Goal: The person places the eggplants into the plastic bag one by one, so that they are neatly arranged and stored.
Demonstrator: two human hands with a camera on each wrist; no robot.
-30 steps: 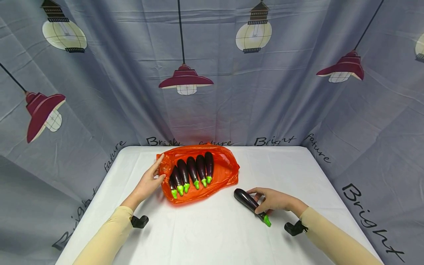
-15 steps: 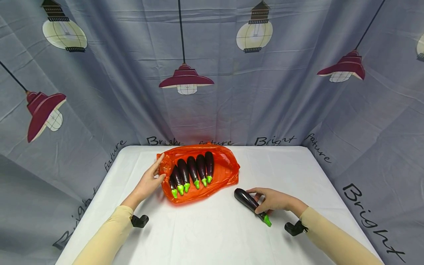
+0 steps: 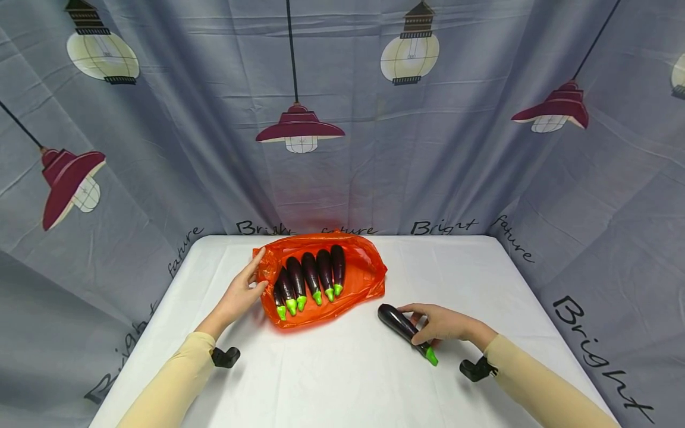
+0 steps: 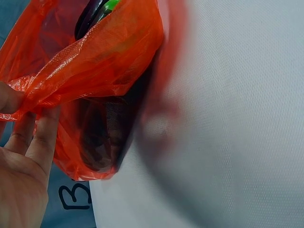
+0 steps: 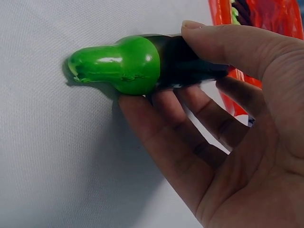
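An orange-red plastic bag (image 3: 364,270) lies with its mouth spread at the back of the table, and several dark eggplants (image 3: 311,274) with green stems rest side by side in it. At the bag's left edge my left hand (image 3: 239,302) pinches the film between thumb and fingers, as the left wrist view shows. Right of the bag and nearer the front, one more eggplant (image 3: 397,321) lies slantwise on the table, stem toward me. My right hand (image 3: 443,324) grips it from the right, thumb on one side and fingers on the other, near its green stem (image 5: 118,64).
A white cloth covers the table (image 3: 321,380). Behind it and along both sides hangs a grey curtain (image 3: 342,184) printed with lamps and lettering. Black wrist mounts (image 3: 226,358) sit on both forearms.
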